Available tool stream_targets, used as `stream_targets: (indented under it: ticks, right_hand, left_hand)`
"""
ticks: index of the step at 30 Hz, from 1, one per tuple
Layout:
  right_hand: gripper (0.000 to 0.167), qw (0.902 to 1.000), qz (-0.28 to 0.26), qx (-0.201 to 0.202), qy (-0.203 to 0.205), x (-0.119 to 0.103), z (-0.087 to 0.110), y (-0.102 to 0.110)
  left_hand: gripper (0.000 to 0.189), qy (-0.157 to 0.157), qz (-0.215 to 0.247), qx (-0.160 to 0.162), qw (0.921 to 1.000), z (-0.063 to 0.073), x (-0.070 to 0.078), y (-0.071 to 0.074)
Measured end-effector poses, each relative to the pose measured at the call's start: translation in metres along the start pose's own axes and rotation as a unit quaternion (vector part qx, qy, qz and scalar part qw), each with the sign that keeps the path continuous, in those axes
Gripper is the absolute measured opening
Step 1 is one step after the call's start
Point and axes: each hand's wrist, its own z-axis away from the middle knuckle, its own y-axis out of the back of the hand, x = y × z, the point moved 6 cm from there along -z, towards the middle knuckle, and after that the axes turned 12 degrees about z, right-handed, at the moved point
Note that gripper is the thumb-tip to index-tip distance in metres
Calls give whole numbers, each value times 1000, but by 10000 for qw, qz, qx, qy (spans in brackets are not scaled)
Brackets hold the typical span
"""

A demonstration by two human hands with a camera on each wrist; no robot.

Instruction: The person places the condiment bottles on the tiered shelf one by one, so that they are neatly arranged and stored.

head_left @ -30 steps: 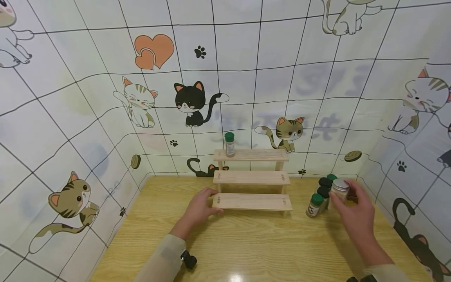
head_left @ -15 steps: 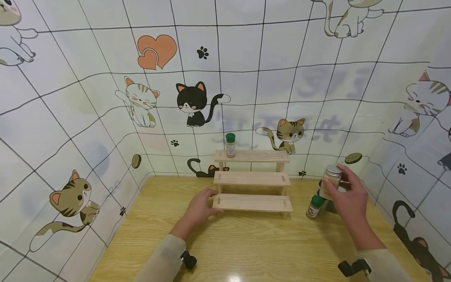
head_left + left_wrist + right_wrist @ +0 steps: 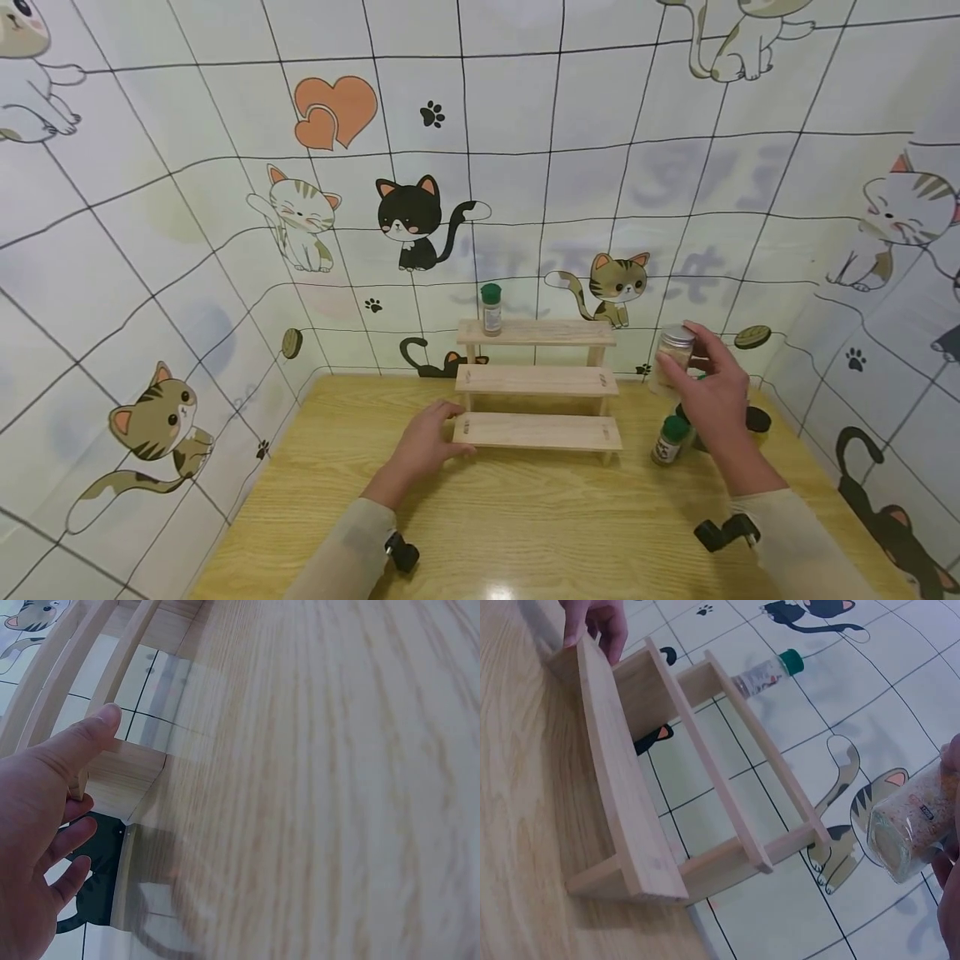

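Observation:
My left hand (image 3: pixel 423 446) grips the left end of the lowest step of a three-tier wooden shelf rack (image 3: pixel 536 380). In the left wrist view its thumb (image 3: pixel 105 720) lies over the step's board, with the fingers around the end. My right hand (image 3: pixel 712 396) holds a clear spice jar (image 3: pixel 673 346) with a silver lid, raised off the table to the right of the rack. Pale grains show through the jar's wall (image 3: pixel 919 821) in the right wrist view. On the top step, at the left, stands a small green-capped spice bottle (image 3: pixel 491 310).
Below my right hand, a green-capped bottle (image 3: pixel 666 442) stands on the wood-grain table (image 3: pixel 540 517). Behind that hand are more dark-lidded jars, partly hidden, one with a black lid (image 3: pixel 758 419). A cat-patterned tiled wall covering (image 3: pixel 510 183) surrounds the table's back and sides.
My right hand has lifted the silver-lidded jar from among the jars at right and carried it up and left. The left hand stays on the rack.

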Motion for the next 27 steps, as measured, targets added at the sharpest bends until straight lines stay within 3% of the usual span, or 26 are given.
stream_targets:
  ticks: [11,27]
  right_hand:
    - [63,9954,-515,-478,652,-26,-22,-47]
    - [55,9848,-766,-1326,816,-71,-51,-94]
  left_hand:
    - [77,62,-34,-16,10000,2,-6,-1]
    - [77,88,-229,-108,9996,-3,0,0]
